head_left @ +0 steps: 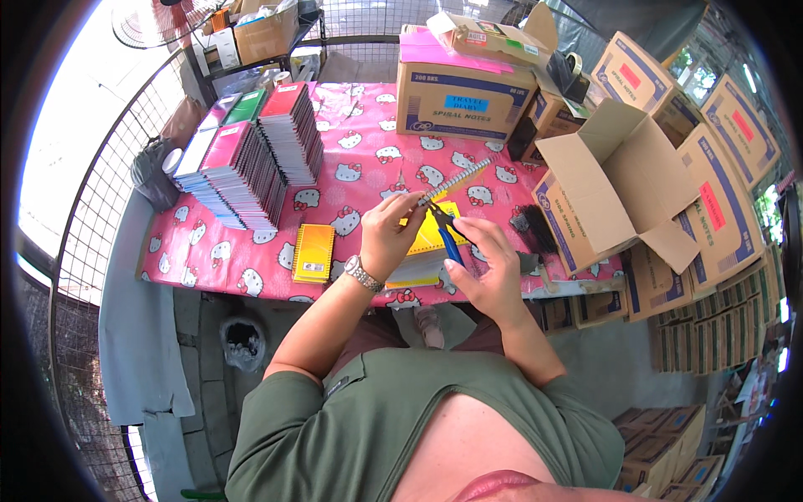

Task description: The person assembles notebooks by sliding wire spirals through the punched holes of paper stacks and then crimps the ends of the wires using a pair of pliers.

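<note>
My left hand (389, 230), a watch on its wrist, pinches one end of a small spiral notebook (459, 181), tilted so its coil faces up. In my right hand (489, 269) is a pair of blue-handled pliers (449, 243), held between thumb and fingers. The pliers' dark jaws are at the coil's near end, close to my left fingertips; whether they grip the wire is too small to tell. Below my hands lies a stack of yellow notebooks (414, 272), partly hidden by them. To the left sits a smaller pile of yellow spiral notebooks (314, 253).
Tall stacks of spiral notebooks (242, 171) stand at the left of the pink patterned tablecloth (343, 197). A closed carton (464, 105) is at the back. An open carton (585, 197) sits at the right beside a black brush (535, 227). More cartons (715, 197) are piled beyond.
</note>
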A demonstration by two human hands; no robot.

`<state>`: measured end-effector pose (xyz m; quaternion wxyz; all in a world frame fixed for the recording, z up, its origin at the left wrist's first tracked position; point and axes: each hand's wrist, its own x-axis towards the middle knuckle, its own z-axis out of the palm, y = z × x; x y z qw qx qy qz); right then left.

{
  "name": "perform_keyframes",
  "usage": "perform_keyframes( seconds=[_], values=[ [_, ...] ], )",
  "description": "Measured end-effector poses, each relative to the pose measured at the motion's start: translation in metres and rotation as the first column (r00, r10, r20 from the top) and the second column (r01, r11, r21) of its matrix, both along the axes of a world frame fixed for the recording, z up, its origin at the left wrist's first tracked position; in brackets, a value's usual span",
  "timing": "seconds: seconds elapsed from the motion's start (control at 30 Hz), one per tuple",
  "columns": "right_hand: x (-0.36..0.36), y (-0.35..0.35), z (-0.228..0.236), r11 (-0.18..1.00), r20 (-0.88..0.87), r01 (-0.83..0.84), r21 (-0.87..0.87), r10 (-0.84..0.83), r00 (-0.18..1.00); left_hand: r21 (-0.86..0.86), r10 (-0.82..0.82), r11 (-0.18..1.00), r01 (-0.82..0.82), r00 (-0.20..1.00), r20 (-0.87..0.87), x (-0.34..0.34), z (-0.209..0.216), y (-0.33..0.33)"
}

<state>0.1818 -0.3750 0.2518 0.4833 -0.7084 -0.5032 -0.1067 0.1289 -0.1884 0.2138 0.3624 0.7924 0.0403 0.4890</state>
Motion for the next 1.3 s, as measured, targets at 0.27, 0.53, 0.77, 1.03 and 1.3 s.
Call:
perform_keyframes(
  seconds=[0.27, 0.53, 0.77, 1.03, 1.3],
  values=[
    [0.015, -0.003, -0.006, 0.882, -0.886, -0.415, 0.223, 0.361, 0.291, 0.166, 0.086, 0.983, -0.081, 0.996, -0.022, -0.016, 0.004, 0.007],
    [0.071, -0.007, -0.110, 0.970, -0.748, 0.164, 0.179, 0.026, 0.663, -0.807, 0.236, 0.580, -0.111, 0.971, 0.036, -0.073, -0.096, 0.107],
    [0.086, -0.003, -0.256, 0.811, -0.181, 0.351, -0.467, -0.476, 0.861, -0.070, 0.590, 0.564, -0.823, 0.460, -0.664, -0.124, -0.183, 0.131],
    [0.177, -0.001, -0.275, 0.701, -0.027, 0.472, -0.535, -0.572, 0.820, 0.389, 0.028, 0.918, 0.069, 0.971, -0.239, -0.022, 0.012, 0.007],
    [0.152, 0.007, -0.266, 0.803, 0.093, 0.336, -0.492, -0.335, 0.937, 0.426, 0.092, 0.775, 0.467, 0.584, -0.806, 0.021, 0.022, -0.020]
  ],
)
